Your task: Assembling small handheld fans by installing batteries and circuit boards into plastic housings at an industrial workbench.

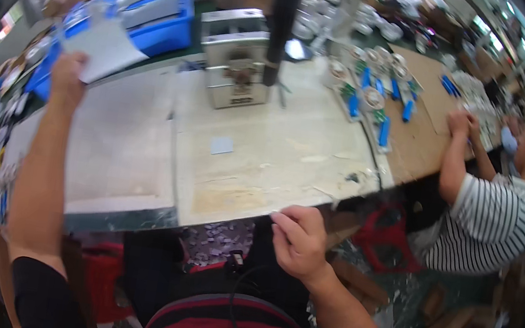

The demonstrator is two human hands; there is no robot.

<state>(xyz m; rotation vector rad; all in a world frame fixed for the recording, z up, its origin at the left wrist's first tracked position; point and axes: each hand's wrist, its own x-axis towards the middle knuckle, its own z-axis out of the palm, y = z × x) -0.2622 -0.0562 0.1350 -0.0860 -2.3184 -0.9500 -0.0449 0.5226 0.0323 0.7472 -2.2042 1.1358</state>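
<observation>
My left hand (69, 79) reaches out to the far left, its fingers closed on the edge of a thin white sheet (111, 50). That sheet overlaps a blue plastic bin (177, 32) holding pale flat pieces. Near the front edge of the table, my right hand (300, 241) is curled with thumb and fingertips together; whatever it may hold is too small to make out. A small pale grey square (222, 146) lies flat on the worn white tabletop (273, 135), beyond my right hand. A boxy metal device (235, 68) stands behind that square.
A dark post (281, 34) rises beside the metal device. To the right, blue-handled parts with round white pieces (374, 99) cover brown cardboard (415, 143). A person in a striped shirt (492, 219) sits there, hands on the table. A red stool (388, 240) stands below.
</observation>
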